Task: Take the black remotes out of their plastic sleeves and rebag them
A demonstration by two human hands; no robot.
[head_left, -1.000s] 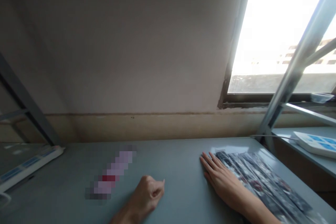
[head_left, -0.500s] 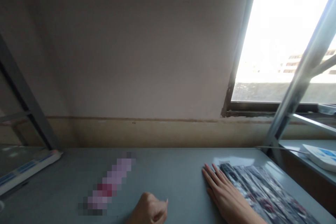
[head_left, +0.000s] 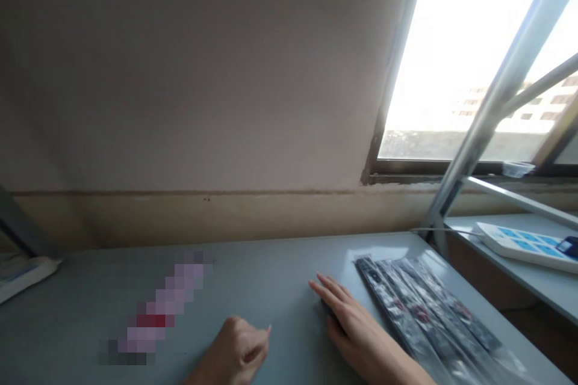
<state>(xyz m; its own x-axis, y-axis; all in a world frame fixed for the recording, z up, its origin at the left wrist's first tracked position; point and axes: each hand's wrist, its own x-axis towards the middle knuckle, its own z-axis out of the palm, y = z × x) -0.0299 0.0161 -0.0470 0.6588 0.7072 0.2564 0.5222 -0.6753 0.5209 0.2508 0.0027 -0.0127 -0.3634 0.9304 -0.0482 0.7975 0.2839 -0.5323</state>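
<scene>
My right hand [head_left: 350, 320] lies low over the grey tabletop, palm down with its fingers stretched out. A dark patch shows between its fingers and thumb; whether it is shadow or a small object, I cannot tell. Just right of that hand are several long, dark, flat packs in clear, shiny plastic [head_left: 419, 313], lying side by side with reddish spots on them. My left hand [head_left: 241, 346] is closed in a fist near the bottom edge, thumb tip poking out, with nothing visible in it. Left of the fist lies a long pink item [head_left: 174, 298], blurred by pixelation, with a red band.
A white and blue power strip [head_left: 524, 243] sits on a neighbouring surface at right, its cable running behind a metal post [head_left: 478, 114]. Another white object [head_left: 31, 274] lies at the far left. A wall [head_left: 203, 102] and a window [head_left: 451, 60] rise behind the table.
The view has turned to the right. My right hand has shifted left, away from the plastic packs, so a gap shows between them. My left hand stays in a fist.
</scene>
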